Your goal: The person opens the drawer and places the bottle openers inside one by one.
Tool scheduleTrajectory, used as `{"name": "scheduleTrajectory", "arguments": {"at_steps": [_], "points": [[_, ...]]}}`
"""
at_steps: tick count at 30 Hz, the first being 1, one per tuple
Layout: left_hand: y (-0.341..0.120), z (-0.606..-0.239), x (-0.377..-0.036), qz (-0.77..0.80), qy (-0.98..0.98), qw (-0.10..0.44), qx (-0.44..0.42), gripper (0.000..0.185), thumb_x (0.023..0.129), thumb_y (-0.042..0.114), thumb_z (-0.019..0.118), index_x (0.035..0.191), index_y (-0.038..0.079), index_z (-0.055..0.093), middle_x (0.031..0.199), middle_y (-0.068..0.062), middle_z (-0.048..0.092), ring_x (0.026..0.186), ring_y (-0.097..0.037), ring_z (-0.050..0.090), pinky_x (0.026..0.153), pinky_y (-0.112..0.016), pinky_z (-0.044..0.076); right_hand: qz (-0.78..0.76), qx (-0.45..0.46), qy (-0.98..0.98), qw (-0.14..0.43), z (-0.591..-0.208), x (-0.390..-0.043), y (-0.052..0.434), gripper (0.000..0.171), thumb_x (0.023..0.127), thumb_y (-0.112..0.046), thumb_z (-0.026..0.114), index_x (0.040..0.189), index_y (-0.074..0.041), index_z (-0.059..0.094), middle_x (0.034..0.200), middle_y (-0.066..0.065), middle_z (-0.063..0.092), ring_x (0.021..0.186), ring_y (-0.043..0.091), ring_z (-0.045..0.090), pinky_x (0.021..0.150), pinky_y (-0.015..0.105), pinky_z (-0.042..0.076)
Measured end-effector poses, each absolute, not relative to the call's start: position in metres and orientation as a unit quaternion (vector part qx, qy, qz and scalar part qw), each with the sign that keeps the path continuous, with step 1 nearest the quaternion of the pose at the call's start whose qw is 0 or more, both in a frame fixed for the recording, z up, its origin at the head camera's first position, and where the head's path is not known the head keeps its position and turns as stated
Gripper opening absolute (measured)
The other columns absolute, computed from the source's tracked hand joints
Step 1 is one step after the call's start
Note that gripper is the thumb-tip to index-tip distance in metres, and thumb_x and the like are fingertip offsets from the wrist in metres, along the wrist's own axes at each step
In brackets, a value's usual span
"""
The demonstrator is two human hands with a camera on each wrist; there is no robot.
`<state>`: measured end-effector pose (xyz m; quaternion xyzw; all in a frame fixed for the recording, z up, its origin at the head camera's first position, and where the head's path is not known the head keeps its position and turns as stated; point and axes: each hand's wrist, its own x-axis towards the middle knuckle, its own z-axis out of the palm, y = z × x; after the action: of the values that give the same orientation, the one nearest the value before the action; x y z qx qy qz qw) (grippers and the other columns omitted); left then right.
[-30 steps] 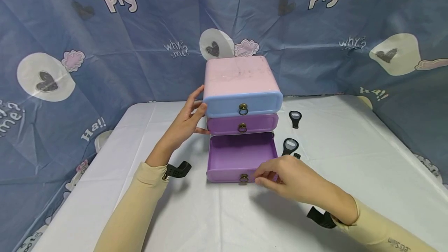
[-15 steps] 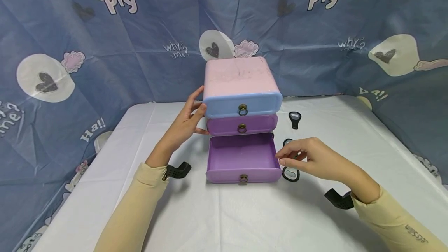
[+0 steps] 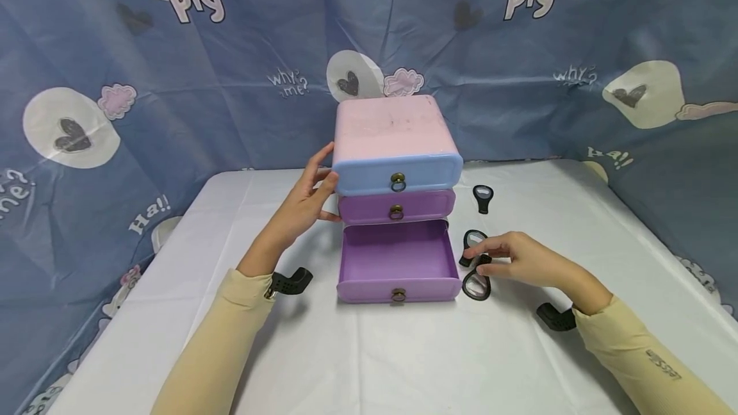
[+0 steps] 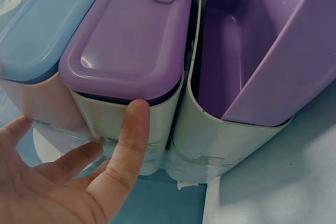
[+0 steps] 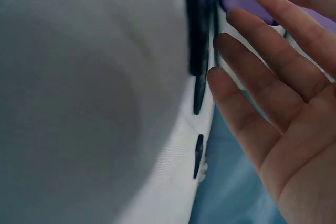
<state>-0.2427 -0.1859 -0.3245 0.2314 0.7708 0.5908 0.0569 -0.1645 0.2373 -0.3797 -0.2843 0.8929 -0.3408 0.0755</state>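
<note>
While left hand [image 3: 305, 200] steadies drawer unit [image 3: 394, 146], right hand [image 3: 519, 261] touches opener [image 3: 476, 284]

open drawer clear from above, bottle openers crowd its right side

a three-drawer organizer [image 3: 396, 146] stands at the middle of a white table [image 3: 369, 351]. its bottom purple drawer [image 3: 395, 262] is pulled out toward the viewer, its inside bare and reachable from above. the left hand [image 3: 302, 207] rests flat against the organizer's left wall, blocking that side. just right of the open drawer, the right hand [image 3: 521, 261] lies over two black bottle openers [image 3: 476, 274], which sit close to the drawer's right wall and narrow that gap. a third bottle opener [image 3: 482, 197] lies farther back, well apart. a blue patterned cloth [image 3: 173, 82] closes the back and sides. the table's near stretch is open.
</note>
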Motion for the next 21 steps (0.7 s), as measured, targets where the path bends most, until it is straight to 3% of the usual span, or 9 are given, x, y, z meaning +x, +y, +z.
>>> {"name": "scheduleTrajectory", "arguments": {"at_steps": [11,21], "points": [[-0.1846,-0.3244,-0.2418,0.592,0.771,0.057,0.227,0.064,0.112,0.053,0.048,0.168,0.055,0.015,0.168,-0.019,0.032,0.148,-0.046,0.047,0.09,-0.067,0.062,-0.272,-0.289,0.916,0.06,-0.386,-0.1624,0.2359,0.031,0.088,-0.017,0.09,0.117,-0.019,0.083,0.131,0.001,0.078,0.129,0.036,0.069,0.109,0.053,0.055],[-0.1848,-0.3234,-0.2419,0.594,0.769,0.057,0.227,0.065,0.112,0.053,0.049,0.168,0.054,0.016,0.168,-0.019,0.033,0.148,-0.047,0.047,0.089,-0.066,0.063,-0.236,-0.329,0.914,0.041,-0.3857,-0.1597,0.2311,0.025,0.087,-0.016,0.09,0.112,-0.018,0.086,0.133,0.01,0.074,0.126,0.039,0.069,0.105,0.051,0.057]]}}
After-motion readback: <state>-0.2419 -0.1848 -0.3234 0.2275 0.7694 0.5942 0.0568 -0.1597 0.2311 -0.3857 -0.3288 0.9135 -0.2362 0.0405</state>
